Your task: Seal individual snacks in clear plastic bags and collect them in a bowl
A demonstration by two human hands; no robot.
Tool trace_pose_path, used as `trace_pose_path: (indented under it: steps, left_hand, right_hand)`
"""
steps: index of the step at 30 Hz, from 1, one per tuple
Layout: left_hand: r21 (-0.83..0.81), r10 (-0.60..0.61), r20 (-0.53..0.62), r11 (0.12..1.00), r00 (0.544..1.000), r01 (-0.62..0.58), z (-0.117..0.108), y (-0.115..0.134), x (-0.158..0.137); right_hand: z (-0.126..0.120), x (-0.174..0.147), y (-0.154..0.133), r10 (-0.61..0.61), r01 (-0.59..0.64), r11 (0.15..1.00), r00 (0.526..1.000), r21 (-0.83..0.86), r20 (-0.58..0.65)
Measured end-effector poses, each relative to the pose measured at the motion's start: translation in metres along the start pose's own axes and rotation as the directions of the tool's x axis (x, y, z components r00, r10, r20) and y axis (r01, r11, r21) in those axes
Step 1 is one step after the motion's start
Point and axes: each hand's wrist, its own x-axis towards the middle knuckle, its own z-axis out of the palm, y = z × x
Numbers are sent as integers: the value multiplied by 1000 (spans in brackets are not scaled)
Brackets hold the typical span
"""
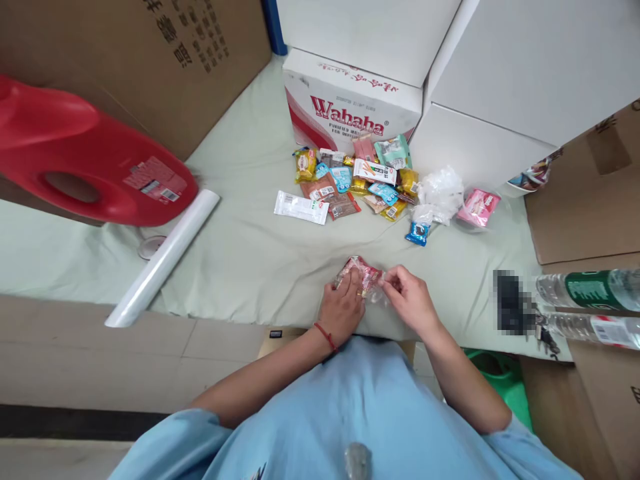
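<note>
At the near edge of the cloth-covered table, a red snack packet (369, 272) lies with clear plastic wrap (379, 293) around it. My left hand (343, 308), with a red cord on its wrist, lies over the packet and holds it against the cloth, fingers close together. My right hand (409, 297) pinches the wrap at the packet's right side between thumb and forefinger. Part of the packet is hidden beneath my left fingers. Beyond my hands is a pile of wrapped snacks (376, 172), with a white snack packet (301, 207) at its front left.
Crumpled clear plastic (441, 193) and a pink package (479, 208) lie right of the pile. A Wahaha carton (353, 100) stands behind. On the left are a red jug (100, 153) and a white roll (165, 257); water bottles (590, 290) and keys (547, 341) lie right.
</note>
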Motion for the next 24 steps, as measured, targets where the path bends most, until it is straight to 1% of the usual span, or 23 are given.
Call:
trace_pose_path:
  steps: [2,4,6,9,12,13,15,16,18,21,24]
  left_hand:
    - [-22,-13,-10,1000,1000,13,0,1,2]
    - [-48,-29,-32,998,999,28,-4,0,1]
    - [-91,-27,-65,996,998,21,-11,-5,-6]
    - [-203,26,-107,978,994,-47,-18,-20,-32]
    - [-320,87,-144,938,986,-130,-14,-39,-62]
    - [-345,85,-161,929,983,-136,-11,-45,-70]
    - [-376,42,-202,919,979,-117,-4,-55,-79]
    - [-386,8,-224,917,974,-96,-2,-60,-81]
    - [-402,-68,-271,914,960,-48,-1,-66,-78]
    - [-415,-156,-323,910,934,8,-4,-73,-69]
    - [-408,-197,-343,912,918,43,-5,-78,-60]
  right_hand:
    - [14,26,-19,-36,37,995,999,-96,14]
    - [35,51,-34,-14,30,968,998,-249,66]
    - [54,68,-44,17,31,922,993,-386,121]
    - [73,74,-51,23,79,844,983,-531,182]
    - [81,62,-54,-45,159,782,979,-603,199]
    - [82,58,-55,-88,193,767,976,-613,197]
    - [85,50,-55,-170,254,740,967,-623,192]
    - [86,47,-54,-192,269,731,963,-628,190]
    - [85,42,-49,-193,263,729,965,-632,179]
    - [72,35,-34,-149,199,773,980,-602,133]
    - [41,25,-10,-150,157,862,987,-482,52]
